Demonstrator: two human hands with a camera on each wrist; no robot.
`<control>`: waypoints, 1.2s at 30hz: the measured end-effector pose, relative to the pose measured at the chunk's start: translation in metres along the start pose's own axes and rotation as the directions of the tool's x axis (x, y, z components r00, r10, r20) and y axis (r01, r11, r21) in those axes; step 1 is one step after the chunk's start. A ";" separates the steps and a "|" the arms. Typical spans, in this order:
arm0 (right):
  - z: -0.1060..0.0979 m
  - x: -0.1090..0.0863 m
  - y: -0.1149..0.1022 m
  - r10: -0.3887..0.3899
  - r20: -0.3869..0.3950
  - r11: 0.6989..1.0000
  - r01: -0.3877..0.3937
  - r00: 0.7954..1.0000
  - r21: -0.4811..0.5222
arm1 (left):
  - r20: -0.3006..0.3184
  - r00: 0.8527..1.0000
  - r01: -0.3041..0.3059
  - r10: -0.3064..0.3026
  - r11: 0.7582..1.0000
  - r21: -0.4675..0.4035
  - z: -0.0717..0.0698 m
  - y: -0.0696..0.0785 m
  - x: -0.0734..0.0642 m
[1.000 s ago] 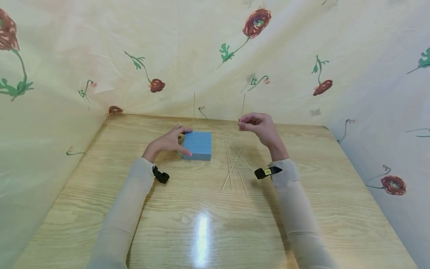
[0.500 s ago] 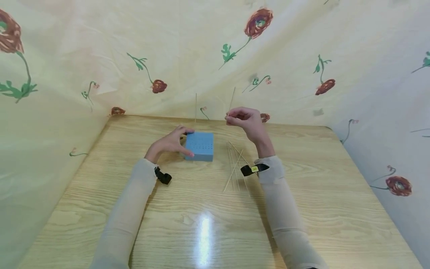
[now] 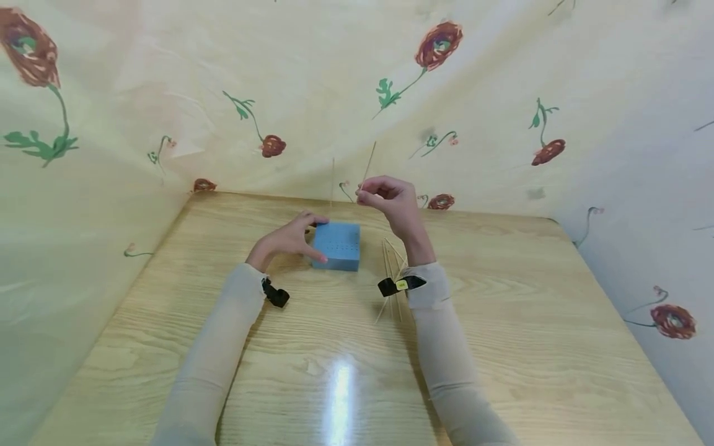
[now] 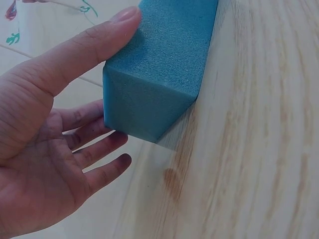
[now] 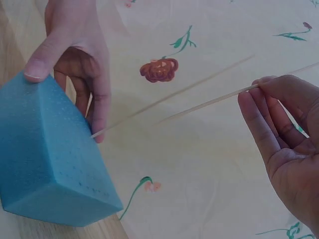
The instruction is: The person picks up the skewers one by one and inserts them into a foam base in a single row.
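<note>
A blue foam block (image 3: 337, 240) with rows of small holes in its top sits on the table. My left hand (image 3: 290, 236) grips its left end, thumb on the near face and fingers at the far side; in the left wrist view the thumb lies along the foam (image 4: 159, 45). One thin wooden skewer (image 5: 174, 94) stands upright in the block near the left fingertips. My right hand (image 3: 393, 201) pinches another skewer (image 3: 368, 162) between thumb and fingertips, above and right of the block. Its pointed lower end hangs in the air, apart from the foam, in the right wrist view.
Several loose skewers (image 3: 385, 260) lie crossed on the wooden table (image 3: 290, 371), right of the block and partly under the right wrist. A flower-printed cloth (image 3: 323, 74) hangs behind the table and along both sides.
My right hand has carried its skewer leftward, from above the loose skewers toward the block, and the skewer leans more. The left hand stays on the block. The head view has shifted slightly.
</note>
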State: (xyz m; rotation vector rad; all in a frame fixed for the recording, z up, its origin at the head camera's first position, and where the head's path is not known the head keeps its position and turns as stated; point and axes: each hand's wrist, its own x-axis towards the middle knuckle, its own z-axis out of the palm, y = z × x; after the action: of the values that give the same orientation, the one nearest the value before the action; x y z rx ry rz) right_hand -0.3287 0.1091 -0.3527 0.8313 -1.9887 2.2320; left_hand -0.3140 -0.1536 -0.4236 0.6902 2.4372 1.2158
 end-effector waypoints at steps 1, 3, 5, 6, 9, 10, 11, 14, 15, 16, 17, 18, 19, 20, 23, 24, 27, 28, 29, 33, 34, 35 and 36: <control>0.001 0.000 0.001 -0.004 -0.005 1.000 0.004 1.000 -0.001 | 0.000 1.000 0.003 -0.003 1.000 0.000 0.000 0.000 0.000; 0.004 -0.001 0.002 -0.015 -0.011 1.000 0.015 1.000 -0.007 | -0.001 1.000 0.010 -0.010 1.000 -0.001 0.001 0.000 0.001; 0.005 -0.001 0.003 -0.029 -0.017 0.999 0.029 0.999 -0.017 | -0.003 1.000 0.018 -0.018 1.000 -0.001 0.001 0.000 0.001; 0.006 0.000 0.003 -0.038 -0.019 0.999 0.037 0.999 -0.027 | -0.003 1.000 0.021 -0.021 1.000 -0.002 0.001 0.000 0.001; 0.009 0.000 0.006 -0.054 -0.026 0.997 0.052 0.998 -0.058 | -0.005 1.000 0.022 -0.022 1.000 -0.005 0.003 0.000 0.001; 0.010 0.000 0.007 -0.057 -0.028 0.996 0.055 0.998 -0.067 | -0.007 1.000 0.024 -0.024 1.000 -0.006 0.003 0.000 0.002; 0.012 0.000 0.008 -0.061 -0.029 0.996 0.059 0.998 -0.074 | -0.008 1.000 0.025 -0.025 1.000 -0.004 0.003 0.001 0.002; 0.017 0.001 0.010 -0.070 -0.032 0.994 0.068 0.997 -0.081 | -0.011 1.000 0.028 -0.028 1.000 0.011 0.002 0.001 0.002; 0.019 0.002 0.011 -0.071 -0.032 0.994 0.069 0.997 -0.080 | -0.012 1.000 0.029 -0.029 0.999 0.018 0.002 0.001 0.003; 0.020 0.003 0.012 -0.071 -0.031 0.994 0.068 0.997 -0.081 | -0.013 0.999 0.030 -0.030 0.999 0.021 0.001 0.001 0.003; 0.022 0.003 0.013 -0.072 -0.030 0.994 0.070 0.997 -0.081 | -0.013 0.999 0.031 -0.030 0.999 0.024 0.001 0.001 0.003; 0.024 0.003 0.014 -0.076 -0.028 0.994 0.074 0.997 -0.082 | -0.012 0.999 0.032 -0.031 0.999 0.026 0.000 0.001 0.003; 0.025 0.003 0.015 -0.080 -0.027 0.994 0.077 0.996 -0.083 | -0.011 0.999 0.032 -0.032 0.999 0.026 0.000 0.000 0.003; 0.027 0.003 0.017 -0.085 -0.027 0.993 0.082 0.996 -0.084 | -0.009 0.999 0.032 -0.032 0.999 0.023 0.000 0.000 0.003; 0.029 0.005 0.019 -0.100 -0.031 0.992 0.097 0.995 -0.083 | 0.000 1.000 0.032 -0.032 0.999 0.018 -0.002 0.001 0.002; 0.029 0.005 0.020 -0.103 -0.033 0.992 0.100 0.994 -0.081 | 0.002 1.000 0.029 -0.029 0.999 0.018 -0.003 0.002 0.002; 0.029 0.006 0.022 -0.095 -0.045 0.993 0.091 0.995 -0.071 | 0.008 1.000 0.018 -0.018 0.999 0.028 -0.002 0.002 0.003; 0.029 0.006 0.023 -0.088 -0.049 0.994 0.084 0.995 -0.067 | 0.009 1.000 0.015 -0.015 0.999 0.032 -0.002 0.002 0.003; 0.029 0.005 0.025 -0.081 -0.051 0.995 0.078 0.995 -0.065 | 0.011 1.000 0.010 -0.011 0.999 0.035 -0.001 0.002 0.003; 0.030 0.004 0.029 -0.055 -0.056 0.996 0.051 0.997 -0.071 | 0.013 1.000 0.004 -0.005 0.999 0.045 0.002 0.002 0.001; 0.030 0.004 0.030 -0.050 -0.058 0.996 0.046 0.997 -0.075 | 0.012 1.000 0.005 -0.006 0.999 0.040 0.002 0.003 0.001; 0.030 0.004 0.031 -0.048 -0.059 0.996 0.044 0.997 -0.077 | 0.011 1.000 0.005 -0.006 0.999 0.037 0.002 0.003 0.000; 0.031 0.004 0.032 -0.046 -0.061 0.996 0.041 0.997 -0.078 | 0.010 1.000 0.007 -0.007 0.999 0.033 0.002 0.004 0.000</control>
State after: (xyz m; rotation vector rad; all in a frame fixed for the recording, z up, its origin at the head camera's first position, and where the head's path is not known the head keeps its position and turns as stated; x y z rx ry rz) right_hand -0.3332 0.0732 -0.3788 0.7781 -1.9944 2.1167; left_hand -0.3118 -0.1506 -0.4217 0.6945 2.4548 1.1687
